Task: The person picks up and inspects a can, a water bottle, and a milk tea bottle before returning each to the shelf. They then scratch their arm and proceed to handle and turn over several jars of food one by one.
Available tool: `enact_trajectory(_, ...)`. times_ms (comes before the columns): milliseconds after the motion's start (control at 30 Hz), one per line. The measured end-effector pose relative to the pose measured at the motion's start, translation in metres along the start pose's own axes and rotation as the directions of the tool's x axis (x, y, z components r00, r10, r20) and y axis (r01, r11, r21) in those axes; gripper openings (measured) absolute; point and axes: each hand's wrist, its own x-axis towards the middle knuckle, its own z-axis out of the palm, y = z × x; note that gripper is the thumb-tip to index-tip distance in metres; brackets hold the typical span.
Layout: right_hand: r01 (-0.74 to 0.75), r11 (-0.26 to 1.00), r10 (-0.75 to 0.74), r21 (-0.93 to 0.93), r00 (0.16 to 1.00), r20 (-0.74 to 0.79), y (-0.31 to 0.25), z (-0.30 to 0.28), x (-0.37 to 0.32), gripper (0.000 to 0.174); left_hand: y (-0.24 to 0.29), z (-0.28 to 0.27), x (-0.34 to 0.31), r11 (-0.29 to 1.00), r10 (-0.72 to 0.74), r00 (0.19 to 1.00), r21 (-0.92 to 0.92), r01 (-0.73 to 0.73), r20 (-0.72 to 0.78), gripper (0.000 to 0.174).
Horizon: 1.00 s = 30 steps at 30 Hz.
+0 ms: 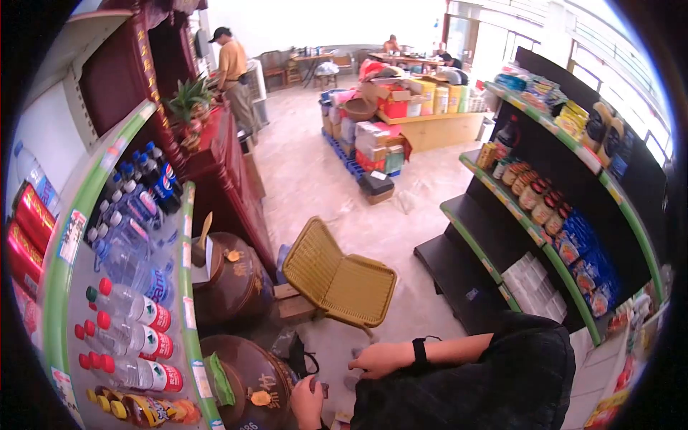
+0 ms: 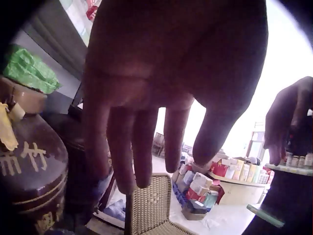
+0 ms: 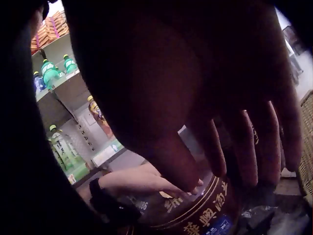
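Note:
My left hand [image 1: 308, 403] hangs low beside a brown wine jar [image 1: 240, 390] with yellow characters. In the left wrist view its fingers [image 2: 120, 152] extend loosely, with nothing held in the palm. My right hand [image 1: 383, 360] reaches out to the right of it, below a woven yellow chair [image 1: 358, 287]. Its fingers [image 3: 244, 147] hang relaxed and apart in the right wrist view, overlapping the jar there. A black strap [image 1: 419, 351] circles the right wrist. A crumpled green wrapper [image 1: 221, 380] lies on the jar top.
Shelves at left hold bottled water [image 1: 143, 340] and cola [image 1: 166, 179]. Another jar [image 1: 236, 279] stands behind the near one. Black shelving [image 1: 459, 287] at right carries glass jars [image 1: 534, 193] and blue packets [image 1: 588, 258]. Boxes [image 1: 376, 147] are stacked beyond; a person [image 1: 233, 68] stands at back left.

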Motion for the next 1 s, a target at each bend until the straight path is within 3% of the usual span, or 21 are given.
enact_trajectory(67,-0.045,0.999,0.045,-0.015,0.999,-0.014,0.003,0.007,-0.016,0.043,-0.009,0.026,-0.003,0.987,0.162,0.982,0.030,-0.159,-0.095,0.032)
enact_trajectory(167,-0.092,0.996,0.091,-0.020,0.994,-0.057,0.006,0.008,-0.040,0.043,0.006,0.055,0.001,0.993,0.054,0.998,0.103,-0.051,-0.023,0.031)
enact_trajectory(267,-0.132,0.990,0.138,0.044,0.976,-0.171,0.015,0.016,-0.077,0.043,0.003,0.089,0.010,0.963,0.205,0.960,0.135,-0.233,0.192,0.036)
enact_trajectory(333,-0.164,0.981,0.185,0.100,0.943,-0.277,0.025,0.024,-0.111,0.043,0.030,0.097,0.009,0.936,0.292,0.930,0.132,-0.325,0.224,0.036)
enact_trajectory(467,-0.335,0.921,0.381,0.201,0.883,-0.274,0.041,0.036,-0.202,0.044,0.074,0.134,0.009,0.798,0.583,0.797,0.072,-0.598,0.157,0.034)
enact_trajectory(500,-0.355,0.906,0.413,0.230,0.861,-0.298,0.055,0.050,-0.224,0.045,0.094,0.145,0.010,0.776,0.581,0.786,0.149,-0.614,0.210,0.031)
enact_trajectory(633,-0.399,0.856,0.505,0.330,0.784,-0.361,0.092,0.097,-0.322,0.046,0.207,0.184,0.001,0.820,0.474,0.786,0.128,-0.558,0.396,0.036)
enact_trajectory(733,-0.395,0.808,0.577,0.437,0.680,-0.452,0.114,0.139,-0.389,0.046,0.279,0.239,-0.019,0.781,0.578,0.702,-0.033,-0.624,0.415,0.036)
enact_trajectory(867,-0.492,0.707,0.707,0.508,0.510,-0.490,0.109,0.154,-0.474,0.043,0.375,0.306,-0.061,0.669,0.686,0.501,-0.186,-0.720,0.528,0.034)
enact_trajectory(1000,-0.497,0.638,0.770,0.589,0.386,-0.509,0.113,0.177,-0.533,0.044,0.465,0.336,-0.100,0.562,0.747,0.292,-0.332,-0.758,0.598,0.030)
